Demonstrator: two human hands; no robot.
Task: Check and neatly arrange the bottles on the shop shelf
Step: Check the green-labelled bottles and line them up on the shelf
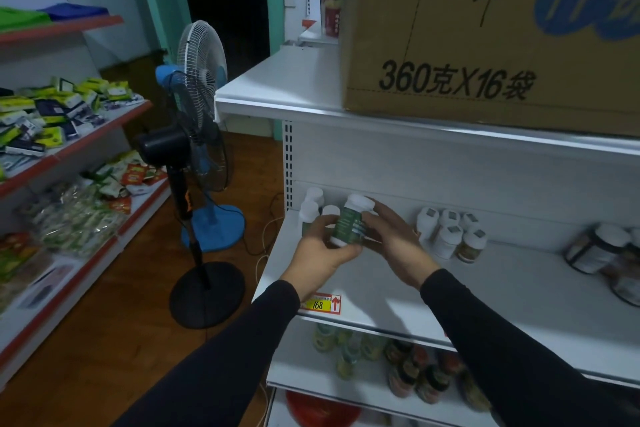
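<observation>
Sleeves: two black sleeves [221,367] fill the bottom of the view, reaching to the middle shelf [485,291].
Left hand: left hand [323,255] grips the base and lower label of the held bottle [349,224], thumb under, fingers wrapped.
Right hand: right hand [391,239] closes on the same bottle's far side, fingertips up by the white cap.
Held bottle: white plastic with a green label, tilted, lifted just above the shelf at its left end, in front of the left group [313,208].
Handling: looks light, rigid and smooth; judged unlikely to break but easy to slip. Best taken around the label band, not by the cap alone.
Count, left group: three white-capped bottles visible behind the hands, plus the one held; more may be hidden.
Count, middle group: middle group [450,232] shows about six small white bottles, close together, well apart from the held one.
Count, jars: jars [599,246] at the right edge, at least two, blurred and cut off.
Lower shelf: lower bottles [398,367] are blurred; no count possible.
Other: box [485,28] on the top shelf; price tag [322,304] on the shelf edge under the left wrist; fans [197,149] on the floor, two.
</observation>
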